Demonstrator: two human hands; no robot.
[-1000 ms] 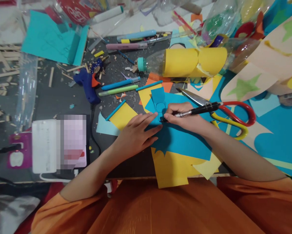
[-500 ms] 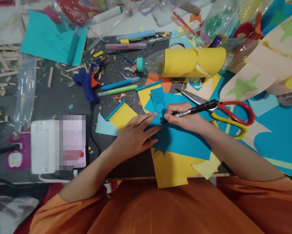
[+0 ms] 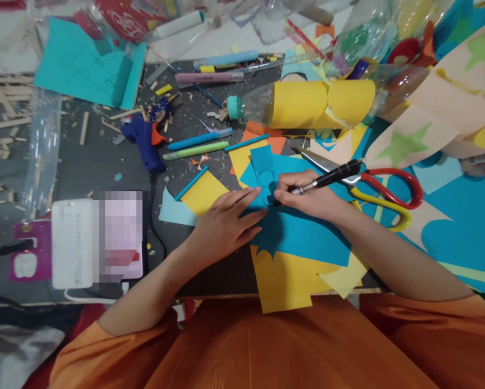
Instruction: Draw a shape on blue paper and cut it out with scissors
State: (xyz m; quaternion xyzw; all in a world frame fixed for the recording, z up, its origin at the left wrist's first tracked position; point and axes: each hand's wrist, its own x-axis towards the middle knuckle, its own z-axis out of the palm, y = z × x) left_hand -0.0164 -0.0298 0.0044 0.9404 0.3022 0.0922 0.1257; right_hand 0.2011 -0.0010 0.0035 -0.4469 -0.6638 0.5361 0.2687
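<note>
My right hand [image 3: 299, 192] is closed around a black and silver pen [image 3: 327, 177], its tip down at a sheet of blue paper [image 3: 311, 232]. Rounded outlines show on the sheet just left of the tip. Lying flat with fingers spread, my left hand [image 3: 234, 221] rests on the left edge of that sheet. A piece of yellow paper [image 3: 283, 281] sticks out beneath it, over the table's front edge. Scissors [image 3: 372, 183] with one red and one yellow handle lie partly behind my right hand and the pen.
A blue glue gun [image 3: 145, 143] with a cord lies to the left. Behind the paper are markers [image 3: 199, 139] and a plastic bottle [image 3: 254, 105] wrapped in yellow paper. A white box-like device [image 3: 72, 243] sits at the left front. Wood sticks and scraps are scattered about.
The pen tip has shifted very slightly to the right and down along the blue paper, the pen's top tilting up a little. My left hand stays nearly still.
</note>
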